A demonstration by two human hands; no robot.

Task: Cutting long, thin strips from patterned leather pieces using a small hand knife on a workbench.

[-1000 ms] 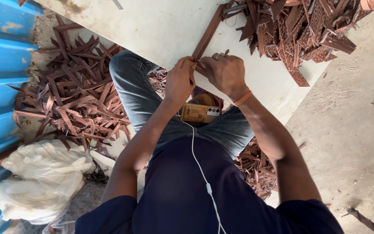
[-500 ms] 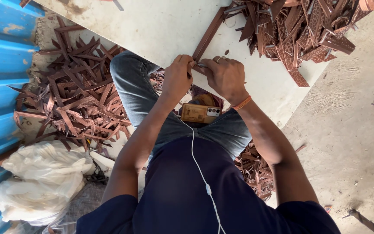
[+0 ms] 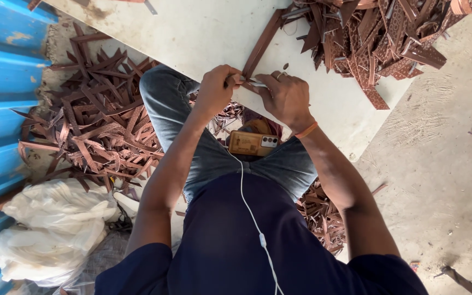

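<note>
Both hands meet at the near edge of the white desk (image 3: 192, 33), the left hand (image 3: 214, 90) and right hand (image 3: 286, 97) closed on one long brown strip (image 3: 262, 45) lying across it.

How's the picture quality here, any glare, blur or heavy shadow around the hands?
Head view: even daylight, no hard shadows; the white board is bright but not blown out. Left hand and right hand look sharp on the brown strip. Slight wide-angle bending shows at the blue corrugated sheet.
</note>
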